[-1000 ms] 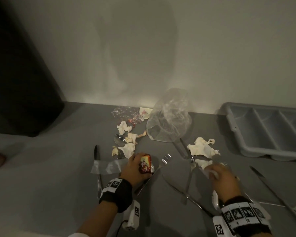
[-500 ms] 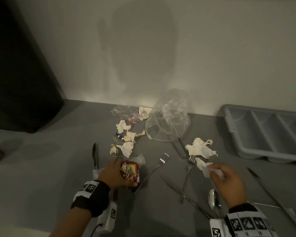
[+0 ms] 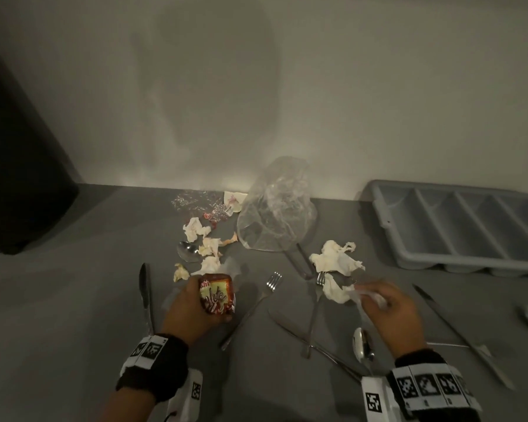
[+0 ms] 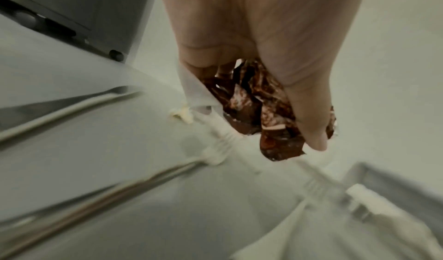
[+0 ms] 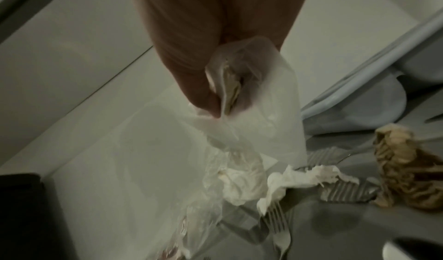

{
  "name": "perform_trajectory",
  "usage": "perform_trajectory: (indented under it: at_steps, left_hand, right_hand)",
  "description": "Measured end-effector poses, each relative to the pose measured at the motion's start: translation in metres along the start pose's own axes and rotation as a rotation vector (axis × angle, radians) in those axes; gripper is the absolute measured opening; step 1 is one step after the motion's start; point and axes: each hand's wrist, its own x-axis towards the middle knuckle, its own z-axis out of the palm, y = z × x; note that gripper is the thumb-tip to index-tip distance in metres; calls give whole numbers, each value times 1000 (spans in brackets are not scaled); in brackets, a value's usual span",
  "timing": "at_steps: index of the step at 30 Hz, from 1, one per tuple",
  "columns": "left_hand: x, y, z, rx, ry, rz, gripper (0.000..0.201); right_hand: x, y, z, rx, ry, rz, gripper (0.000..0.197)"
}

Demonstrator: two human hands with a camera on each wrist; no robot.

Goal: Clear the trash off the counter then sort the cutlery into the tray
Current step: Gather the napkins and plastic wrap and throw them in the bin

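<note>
My left hand grips a crumpled red snack wrapper together with a bit of clear plastic, a little above the grey counter; the left wrist view shows the wrapper bunched in my curled fingers. My right hand pinches a piece of thin clear plastic film with paper inside it. Crumpled tissues lie just beyond it. Forks, knives and spoons are scattered over the counter. The grey cutlery tray stands at the back right, with nothing in the compartments I can see.
A clear plastic bag stands by the wall at mid-counter. Small paper scraps and a foil wrapper lie to its left. A dark appliance fills the left side. A white wall runs along the back.
My left hand has lifted the red wrapper off the counter and turned it upward. My right hand drew back slightly to the right with the plastic film pinched in it.
</note>
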Motion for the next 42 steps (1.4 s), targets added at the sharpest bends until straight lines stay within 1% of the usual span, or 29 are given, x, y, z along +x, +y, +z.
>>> perform_trajectory:
  at_steps: [2, 3, 4, 5, 6, 8, 10, 11, 13, 15, 17, 19, 20, 21, 23, 24, 27, 29, 31, 32, 34, 38, 41, 42]
  left_hand:
    - [0, 29, -5, -120, 31, 79, 82]
    - [-1, 46, -4, -177, 17, 131, 83]
    - [-3, 63, -1, -233, -22, 178, 85]
    - [-5, 81, 7, -290, -81, 220, 86]
    - [-9, 99, 16, -327, -145, 245, 85]
    - [-21, 138, 42, -376, -274, 286, 75]
    - [-39, 174, 75, -433, -399, 352, 68]
    - [-51, 193, 92, -459, -471, 393, 69]
    - [-81, 224, 129, -486, -623, 441, 69]
    - [-112, 246, 164, -499, -791, 462, 54]
    - [-151, 268, 211, -446, -969, 497, 43]
    - [-187, 281, 255, -359, -1094, 489, 36]
    - [-205, 286, 276, -301, -1147, 486, 38]
    - [-221, 289, 298, -231, -1189, 487, 45]
    - [-251, 291, 342, -56, -1279, 500, 62]
    - [-263, 289, 364, 38, -1318, 503, 64]
    - [-292, 276, 432, 290, -1401, 490, 55]
    - [-300, 263, 480, 437, -1401, 501, 60]
    - [-306, 242, 521, 615, -1374, 534, 66]
    - [-306, 232, 543, 692, -1359, 559, 67]
    - [-307, 211, 583, 826, -1337, 602, 64]
    - [-310, 159, 663, 991, -1347, 615, 71]
    - [-315, 115, 723, 1013, -1340, 594, 70]
    - [-318, 103, 741, 1007, -1342, 583, 68]
  right_hand:
    - [-3, -3, -16, -48, 75, 3, 56]
    - [-9, -6, -25, -40, 118, 13, 51]
    - [-15, -9, -36, -14, 171, 29, 41]
    - [-24, -12, -47, 15, 232, 51, 28]
    - [-34, -13, -61, 27, 303, 71, 24]
    - [-60, -2, -92, 11, 457, 124, 34]
    - [-95, 16, -128, -15, 594, 185, 35]
    - [-116, 26, -147, -38, 669, 231, 34]
    - [-164, 43, -182, -62, 792, 323, 23]
    - [-210, 54, -208, -97, 883, 416, 17]
    - [-267, 65, -235, -130, 985, 536, 18]
    - [-316, 75, -253, -151, 1036, 641, 21]
    - [-340, 82, -261, -164, 1049, 687, 26]
    - [-361, 90, -268, -187, 1051, 728, 33]
    - [-398, 110, -281, -219, 1038, 821, 44]
    - [-413, 122, -286, -217, 1022, 865, 45]
    - [-445, 163, -294, -205, 981, 960, 45]
    - [-456, 192, -299, -193, 953, 1008, 40]
    - [-463, 222, -297, -148, 907, 1104, 24]
    - [-465, 240, -294, -124, 903, 1146, 18]
    - [-469, 277, -284, -73, 928, 1220, 15]
    - [-474, 350, -248, 22, 967, 1342, 15]
    - [-485, 395, -213, 95, 1011, 1393, 17]
    - [-490, 410, -202, 116, 1021, 1399, 23]
